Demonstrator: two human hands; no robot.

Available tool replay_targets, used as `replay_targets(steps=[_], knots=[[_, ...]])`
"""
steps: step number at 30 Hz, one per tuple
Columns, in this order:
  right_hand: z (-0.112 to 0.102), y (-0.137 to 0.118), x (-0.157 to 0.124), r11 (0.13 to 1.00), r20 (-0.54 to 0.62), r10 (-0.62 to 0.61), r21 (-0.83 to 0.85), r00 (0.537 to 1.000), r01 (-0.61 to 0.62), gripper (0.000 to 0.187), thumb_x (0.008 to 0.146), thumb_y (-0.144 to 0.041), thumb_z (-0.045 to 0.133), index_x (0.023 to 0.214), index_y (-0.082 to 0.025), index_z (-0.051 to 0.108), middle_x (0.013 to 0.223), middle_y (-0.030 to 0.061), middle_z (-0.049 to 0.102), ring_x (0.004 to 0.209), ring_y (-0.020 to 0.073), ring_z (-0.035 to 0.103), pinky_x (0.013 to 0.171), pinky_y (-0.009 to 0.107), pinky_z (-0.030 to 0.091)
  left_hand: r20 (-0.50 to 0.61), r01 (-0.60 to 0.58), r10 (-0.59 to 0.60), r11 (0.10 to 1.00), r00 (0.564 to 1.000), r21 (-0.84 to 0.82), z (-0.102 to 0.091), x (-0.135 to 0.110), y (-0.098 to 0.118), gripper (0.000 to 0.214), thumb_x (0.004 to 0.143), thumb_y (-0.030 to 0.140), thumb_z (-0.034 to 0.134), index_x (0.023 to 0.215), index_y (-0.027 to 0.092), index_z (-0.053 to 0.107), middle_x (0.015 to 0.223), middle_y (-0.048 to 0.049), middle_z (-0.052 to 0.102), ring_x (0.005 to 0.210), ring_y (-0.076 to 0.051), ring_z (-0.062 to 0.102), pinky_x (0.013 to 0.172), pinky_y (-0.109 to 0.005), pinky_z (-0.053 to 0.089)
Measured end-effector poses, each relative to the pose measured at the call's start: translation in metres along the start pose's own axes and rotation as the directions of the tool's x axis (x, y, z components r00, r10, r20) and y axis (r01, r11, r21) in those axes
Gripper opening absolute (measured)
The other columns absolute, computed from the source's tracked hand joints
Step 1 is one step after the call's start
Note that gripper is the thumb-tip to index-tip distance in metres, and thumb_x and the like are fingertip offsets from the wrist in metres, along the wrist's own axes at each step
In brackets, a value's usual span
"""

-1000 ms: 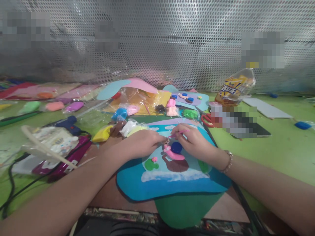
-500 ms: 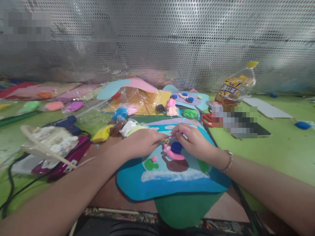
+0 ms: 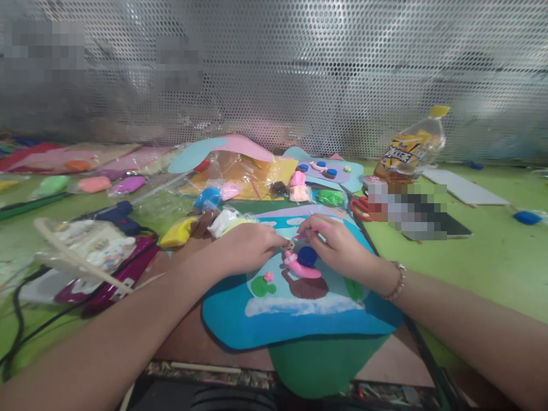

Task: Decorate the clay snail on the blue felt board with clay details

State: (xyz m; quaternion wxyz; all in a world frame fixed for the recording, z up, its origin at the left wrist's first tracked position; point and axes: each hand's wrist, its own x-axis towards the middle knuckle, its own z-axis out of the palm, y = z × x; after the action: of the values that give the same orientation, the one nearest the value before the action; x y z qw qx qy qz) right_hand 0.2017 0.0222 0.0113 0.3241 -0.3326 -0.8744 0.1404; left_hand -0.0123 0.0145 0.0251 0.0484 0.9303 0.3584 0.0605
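Observation:
In the head view, my left hand point(image 3: 256, 245) is closed, its fingertips at the small head point(image 3: 290, 245) of a pink clay snail figure point(image 3: 303, 267) and partly covering it. Whether a tiny piece is pinched there is hidden. My right hand point(image 3: 336, 240) grips a thin pink modelling tool point(image 3: 319, 229), its tip pointing left toward that head. A round dark-blue shell point(image 3: 307, 257) sits on the snail's back. The figure rests above a brown patch point(image 3: 306, 285) on a blue paper scene point(image 3: 240, 331), with green clay leaves point(image 3: 262, 286) and a pink flower point(image 3: 268, 277).
Bagged clay, including a yellow pack point(image 3: 178, 232), lies behind my left arm near a blue glue gun point(image 3: 117, 216). Red-handled scissors point(image 3: 361, 209), a dark flat object point(image 3: 445, 220) and a tilted drink bottle point(image 3: 411, 149) are at right. A perforated metal panel point(image 3: 274, 74) stands behind.
My left fingertips have shifted slightly right and down, covering more of the snail's head. My right hand and the pink tool stay nearly in place.

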Motion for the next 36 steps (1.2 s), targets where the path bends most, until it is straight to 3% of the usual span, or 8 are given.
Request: replay_targets(steps=[36], knots=[[-0.0024,-0.0060,-0.0008,1.000,0.026,-0.015,0.022,1.000,0.014,0.019,0.083,-0.007,0.039,0.084,-0.019,0.053,0.084,0.0038,0.061,0.082,0.0161,0.056,0.072,0.030,0.046,0.001,0.026,-0.026,1.000,1.000,0.013,-0.0013,0.0008,-0.0022,0.032,0.084,0.014,0.045,0.106,0.025,0.065,0.088,-0.0030,0.066,0.081,-0.018,0.061,0.068,-0.027,0.041]])
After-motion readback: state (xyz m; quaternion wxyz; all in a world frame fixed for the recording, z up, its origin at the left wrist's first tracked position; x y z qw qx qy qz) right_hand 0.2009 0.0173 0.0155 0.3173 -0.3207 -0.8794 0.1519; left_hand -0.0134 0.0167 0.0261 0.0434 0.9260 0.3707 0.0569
